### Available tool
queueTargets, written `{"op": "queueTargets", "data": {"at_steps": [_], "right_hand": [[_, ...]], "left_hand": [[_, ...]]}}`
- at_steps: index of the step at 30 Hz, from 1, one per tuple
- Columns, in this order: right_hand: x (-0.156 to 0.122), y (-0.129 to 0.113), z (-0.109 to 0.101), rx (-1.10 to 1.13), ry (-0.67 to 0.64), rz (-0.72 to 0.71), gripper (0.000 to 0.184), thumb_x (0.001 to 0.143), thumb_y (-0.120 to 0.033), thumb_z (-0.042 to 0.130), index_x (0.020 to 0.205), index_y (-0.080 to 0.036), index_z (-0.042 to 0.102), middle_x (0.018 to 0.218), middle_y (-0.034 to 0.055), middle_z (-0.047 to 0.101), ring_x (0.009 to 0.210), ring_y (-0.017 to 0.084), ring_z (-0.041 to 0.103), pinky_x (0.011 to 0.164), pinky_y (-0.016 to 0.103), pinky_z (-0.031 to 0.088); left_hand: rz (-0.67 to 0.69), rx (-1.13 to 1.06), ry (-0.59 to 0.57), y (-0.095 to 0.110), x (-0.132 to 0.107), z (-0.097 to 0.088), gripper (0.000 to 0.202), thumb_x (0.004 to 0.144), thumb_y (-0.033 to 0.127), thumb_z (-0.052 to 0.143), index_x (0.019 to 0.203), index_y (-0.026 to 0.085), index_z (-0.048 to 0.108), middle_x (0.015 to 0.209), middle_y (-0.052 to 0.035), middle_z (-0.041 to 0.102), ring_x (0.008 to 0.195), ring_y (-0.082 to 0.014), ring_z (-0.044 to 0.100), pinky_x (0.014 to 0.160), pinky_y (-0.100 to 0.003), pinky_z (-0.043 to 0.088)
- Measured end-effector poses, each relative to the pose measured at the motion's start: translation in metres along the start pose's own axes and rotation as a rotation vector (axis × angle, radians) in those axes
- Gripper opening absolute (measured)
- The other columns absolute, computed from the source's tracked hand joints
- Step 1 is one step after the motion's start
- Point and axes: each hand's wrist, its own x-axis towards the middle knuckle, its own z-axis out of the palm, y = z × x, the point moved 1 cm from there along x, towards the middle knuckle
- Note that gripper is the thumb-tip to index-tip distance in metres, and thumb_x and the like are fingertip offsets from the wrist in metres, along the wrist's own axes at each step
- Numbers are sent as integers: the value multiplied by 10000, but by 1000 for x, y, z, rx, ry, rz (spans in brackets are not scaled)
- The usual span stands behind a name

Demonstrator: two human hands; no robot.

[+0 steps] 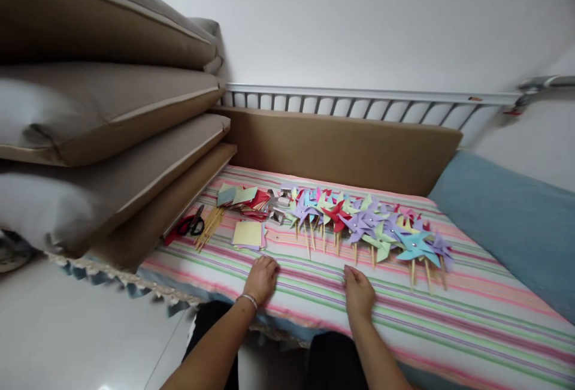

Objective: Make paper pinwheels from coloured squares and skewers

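My left hand (262,278), with a bracelet at the wrist, rests on the striped bed cover (449,312), its fingers curled under, just below a stack of square paper sheets (248,235). My right hand (358,292) lies on the cover too, fingers bent down, in front of a row of several paper pinwheels (366,222) on wooden sticks. Neither hand holds anything that I can see. Left of the paper stack lie a bundle of wooden sticks (209,226) and black-handled scissors (192,223).
More coloured paper (245,198) lies behind the stack. Stacked brown cushions (108,114) lean at the left. A brown board (341,147) and a white rail (359,99) run along the wall. A blue blanket (507,216) covers the right. White floor (81,336) lies at the lower left.
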Motion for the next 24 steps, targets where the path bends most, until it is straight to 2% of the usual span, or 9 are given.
{"op": "queueTargets", "data": {"at_steps": [6, 8, 10, 13, 15, 17, 19, 24], "right_hand": [[-24, -46, 56, 326, -214, 72, 421, 648, -540, 568, 762, -137, 611, 617, 33, 613, 476, 120, 513, 420, 240, 418], [-34, -61, 74, 400, -304, 79, 402, 669, -515, 572, 799, -138, 619, 632, 31, 612, 488, 114, 513, 415, 225, 413], [-44, -69, 87, 445, -400, 91, 364, 662, -487, 600, 774, -142, 630, 618, 22, 604, 478, 106, 502, 410, 218, 411], [-55, -73, 95, 472, -518, 125, 314, 642, -446, 631, 714, -142, 643, 577, 10, 587, 450, 95, 480, 390, 208, 392], [-56, -75, 97, 480, -573, 145, 299, 637, -433, 635, 710, -143, 649, 574, 8, 588, 446, 94, 478, 383, 204, 387], [-52, -79, 99, 484, -608, 153, 293, 629, -425, 641, 719, -146, 654, 581, 7, 592, 452, 94, 481, 388, 202, 392], [-48, -83, 100, 481, -630, 158, 289, 620, -420, 647, 715, -146, 653, 583, 7, 592, 457, 94, 482, 389, 200, 396], [-43, -86, 104, 463, -658, 181, 271, 627, -408, 633, 699, -146, 641, 583, 6, 591, 463, 96, 490, 392, 200, 401]], "left_hand": [[44, -36, 13, 3, 2, -3, 178, 780, 124, 495, 873, 192, 631, 870, -77, 624, 867, -201, 533, 785, -367, 423], [49, -36, 17, -6, 4, -12, 175, 782, 134, 500, 874, 204, 632, 863, -66, 634, 864, -193, 547, 784, -354, 435], [22, -15, 43, -22, 8, -27, 198, 792, 141, 485, 920, 204, 622, 916, -74, 634, 913, -199, 549, 818, -368, 433], [-66, 58, 93, -54, 18, -58, 244, 819, 175, 454, 1025, 173, 583, 1045, -123, 597, 1022, -236, 513, 896, -432, 389], [-94, 97, 64, -73, 28, -75, 285, 793, 227, 519, 1069, 171, 565, 1090, -129, 584, 1052, -252, 500, 917, -440, 377], [-99, 125, -5, -86, 37, -84, 338, 748, 263, 590, 1075, 178, 569, 1111, -121, 586, 1069, -257, 497, 934, -429, 371], [-105, 146, -73, -94, 45, -85, 398, 700, 292, 646, 1075, 180, 575, 1118, -118, 592, 1077, -261, 500, 939, -419, 371], [-147, 185, -180, -105, 59, -71, 459, 637, 357, 693, 1051, 186, 590, 1138, -122, 592, 1089, -269, 504, 942, -409, 364]]}}
